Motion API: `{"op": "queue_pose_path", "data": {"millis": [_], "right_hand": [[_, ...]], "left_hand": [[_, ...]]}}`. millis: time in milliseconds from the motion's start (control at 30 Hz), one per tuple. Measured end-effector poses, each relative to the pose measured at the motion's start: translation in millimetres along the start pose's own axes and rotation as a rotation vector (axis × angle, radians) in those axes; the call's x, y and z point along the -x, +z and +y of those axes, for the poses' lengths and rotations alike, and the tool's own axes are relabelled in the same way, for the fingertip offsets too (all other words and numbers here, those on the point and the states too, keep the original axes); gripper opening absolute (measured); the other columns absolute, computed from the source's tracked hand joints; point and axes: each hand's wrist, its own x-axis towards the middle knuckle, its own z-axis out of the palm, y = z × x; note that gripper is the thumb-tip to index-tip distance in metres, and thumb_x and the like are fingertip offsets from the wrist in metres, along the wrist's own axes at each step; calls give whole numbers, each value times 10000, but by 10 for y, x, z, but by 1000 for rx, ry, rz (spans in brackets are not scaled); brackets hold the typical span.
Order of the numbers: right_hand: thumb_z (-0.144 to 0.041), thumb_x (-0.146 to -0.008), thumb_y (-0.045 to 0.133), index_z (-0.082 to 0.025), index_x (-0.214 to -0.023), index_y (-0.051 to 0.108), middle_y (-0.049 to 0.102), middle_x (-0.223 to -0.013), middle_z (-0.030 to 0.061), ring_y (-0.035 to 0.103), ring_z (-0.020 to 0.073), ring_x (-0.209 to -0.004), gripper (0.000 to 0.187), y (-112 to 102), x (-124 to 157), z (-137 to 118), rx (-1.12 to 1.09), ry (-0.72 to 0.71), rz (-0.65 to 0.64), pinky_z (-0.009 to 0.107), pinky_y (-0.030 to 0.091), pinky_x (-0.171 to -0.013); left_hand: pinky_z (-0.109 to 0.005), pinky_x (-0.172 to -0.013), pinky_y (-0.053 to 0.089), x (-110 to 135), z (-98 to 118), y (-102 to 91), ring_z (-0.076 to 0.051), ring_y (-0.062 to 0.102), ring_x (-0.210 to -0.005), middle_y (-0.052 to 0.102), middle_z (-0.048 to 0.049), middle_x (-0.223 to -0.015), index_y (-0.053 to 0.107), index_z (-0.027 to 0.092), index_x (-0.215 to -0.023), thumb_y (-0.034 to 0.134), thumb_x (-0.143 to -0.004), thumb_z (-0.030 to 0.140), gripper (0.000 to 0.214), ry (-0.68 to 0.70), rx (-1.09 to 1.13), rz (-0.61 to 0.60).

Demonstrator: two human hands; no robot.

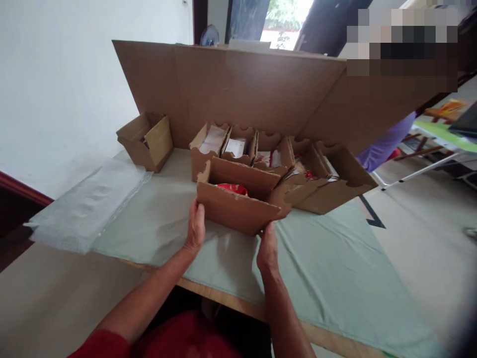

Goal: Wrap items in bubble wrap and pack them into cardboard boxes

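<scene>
Between my two hands is a small open cardboard box [238,211], turned sideways and slightly tilted in front of a row of similar boxes. My left hand [196,226] grips its left end, thumb on the near wall. At the lower right corner, my right hand [268,243] holds the other end. Inside the box lies something red and shiny [233,189], mostly hidden by the near wall. The fingers beneath and behind the box are partly out of sight.
Behind stand several open boxes [208,141] with white papers and red items. A separate cardboard box [149,141] is at the left, near stacked clear plastic bags [89,204]. A tall cardboard panel [238,89] borders the green-clothed table [316,258]. Beyond it, a purple sleeve [387,141] shows.
</scene>
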Motion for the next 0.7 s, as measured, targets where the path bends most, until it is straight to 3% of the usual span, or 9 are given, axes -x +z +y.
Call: {"op": "queue_pose_path", "data": {"millis": [67,167,300,400,500,633,700], "right_hand": [[-719,-895,435,-233,-1290,651,663,-1310,61,583,224,-1157,662,-73,-39,-28,-23,2,101,405,459,-990],[-726,-901,418,-237,-1324,631,652,-1329,63,575,223,-1171,681,-170,-55,-67,14,-17,120,392,457,-984],[-723,-914,388,-220,-1324,621,664,-1285,76,589,230,-1143,690,-205,51,-75,136,-17,75,407,457,-988],[-696,-945,337,-186,-1304,632,659,-1287,99,583,255,-1203,690,-247,195,-48,153,10,78,448,427,-1046],[-654,-959,376,-185,-1299,633,625,-1337,115,586,279,-1238,634,-346,331,-10,170,16,142,469,451,-1034],[-597,-921,529,-206,-1162,675,611,-1337,101,628,263,-1168,482,-436,425,19,96,3,191,439,514,-936],[-572,-910,569,-208,-1135,684,639,-1282,87,639,244,-1124,443,-429,441,18,82,5,177,419,518,-909]], "left_hand": [[-452,-1254,294,244,24,30,-278,382,-1499,534,-130,-1520,515,187,-1445,447,-981,598,624,20,-11,-46],[-433,-1270,253,411,91,39,-266,368,-1507,477,-124,-1571,468,196,-1491,435,-997,548,607,21,-7,-113],[-444,-1278,232,344,116,-65,-267,350,-1518,430,-133,-1606,441,186,-1514,457,-988,499,613,25,-14,-240],[-474,-1260,264,243,65,-347,-279,375,-1502,418,-156,-1609,433,173,-1516,507,-959,468,635,29,-142,-230],[-502,-1204,343,115,29,-915,-301,505,-1383,572,-184,-1457,570,142,-1383,588,-887,404,561,152,-429,-100],[-501,-1093,444,-43,116,-2029,-295,620,-1166,701,-155,-1183,713,165,-1089,550,-858,297,312,339,-836,176],[-505,-1051,463,-88,202,-2595,-292,642,-1088,723,-126,-1081,722,184,-1025,515,-856,242,274,364,-1019,242]]}}
